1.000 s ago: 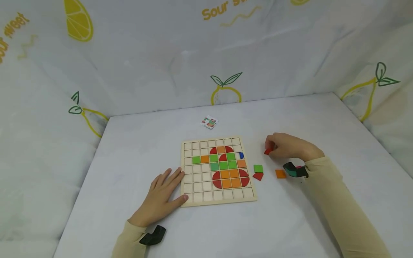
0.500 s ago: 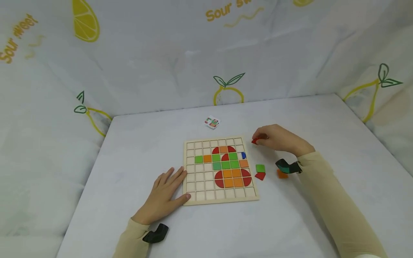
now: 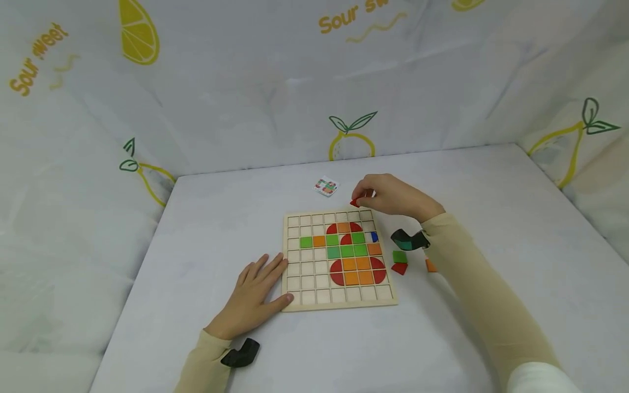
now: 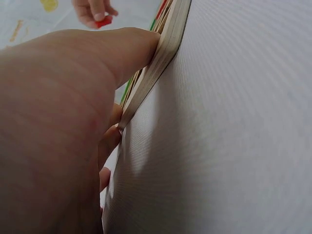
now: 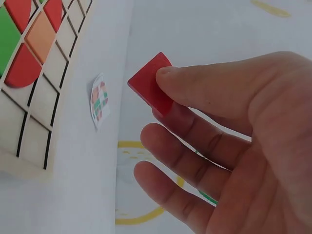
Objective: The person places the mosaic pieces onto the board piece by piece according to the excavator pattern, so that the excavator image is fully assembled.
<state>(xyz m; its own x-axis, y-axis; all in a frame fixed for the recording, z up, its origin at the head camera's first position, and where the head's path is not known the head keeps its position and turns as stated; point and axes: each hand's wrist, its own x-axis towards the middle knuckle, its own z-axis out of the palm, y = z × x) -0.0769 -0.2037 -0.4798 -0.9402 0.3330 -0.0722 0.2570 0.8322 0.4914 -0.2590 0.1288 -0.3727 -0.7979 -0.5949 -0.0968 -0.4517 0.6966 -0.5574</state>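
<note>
A wooden grid board (image 3: 295,303) lies on the white table, partly filled with red, orange, green and one blue tile. My right hand (image 3: 388,195) hovers over the board's far right corner and pinches a small red tile (image 3: 354,202) (image 5: 152,87) between thumb and forefinger. My left hand (image 3: 255,292) lies flat on the table, fingers straight, thumb and fingertips against the board's left edge (image 4: 163,58). In the left wrist view the red tile (image 4: 102,21) shows far off.
Loose tiles lie right of the board: a green one (image 3: 399,256), a red one (image 3: 399,268) and an orange one (image 3: 431,266). A small pattern card (image 3: 326,186) (image 5: 99,99) lies beyond the board. Printed cloth walls enclose the table on three sides.
My right hand has carried the red tile leftward and away from me, from the table right of the board to above its far right corner. The left hand has stayed put.
</note>
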